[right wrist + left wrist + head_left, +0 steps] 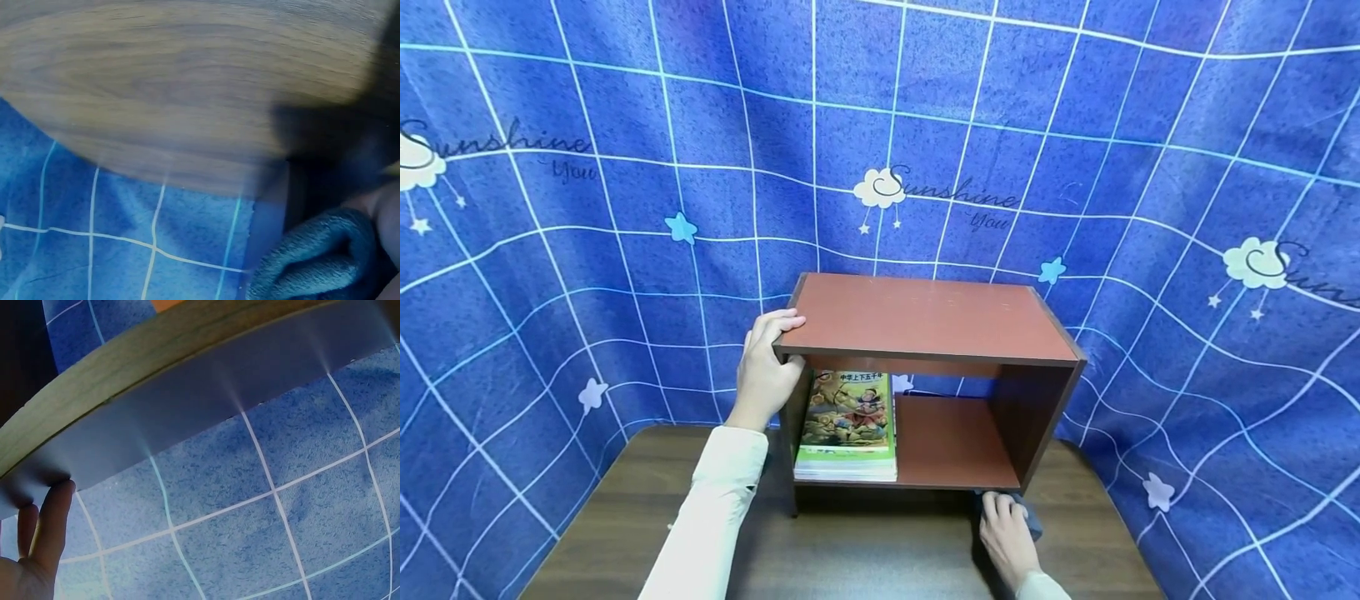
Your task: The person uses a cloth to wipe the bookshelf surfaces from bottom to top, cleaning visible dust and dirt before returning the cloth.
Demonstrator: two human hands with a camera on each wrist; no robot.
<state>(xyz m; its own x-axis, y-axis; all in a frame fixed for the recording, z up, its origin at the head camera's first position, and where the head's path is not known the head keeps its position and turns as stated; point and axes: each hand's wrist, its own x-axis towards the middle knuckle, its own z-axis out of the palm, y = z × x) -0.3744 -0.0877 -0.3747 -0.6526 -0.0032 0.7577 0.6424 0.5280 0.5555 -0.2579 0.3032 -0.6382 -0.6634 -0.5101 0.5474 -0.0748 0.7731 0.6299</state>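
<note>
A small shelf (pixel 925 317) with a reddish-brown top and dark edges stands on the table. My left hand (pixel 767 367) grips its upper left corner, fingertips over the top edge and thumb at the front. In the left wrist view, fingers (pixel 53 519) touch the panel's surface. My right hand (pixel 1006 533) holds a folded dark blue-grey cloth (pixel 319 256) at the shelf's lower right front corner, just below the bottom board. A stack of books (pixel 850 417) lies in the left part of the shelf, a colourful cover on top.
The shelf stands on a brown wood-grain table (pixel 625 517). Behind and at both sides hangs a blue curtain (pixel 715 150) with a white grid, clouds and stars. The shelf's right side panel (pixel 1037 417) rises above the right hand.
</note>
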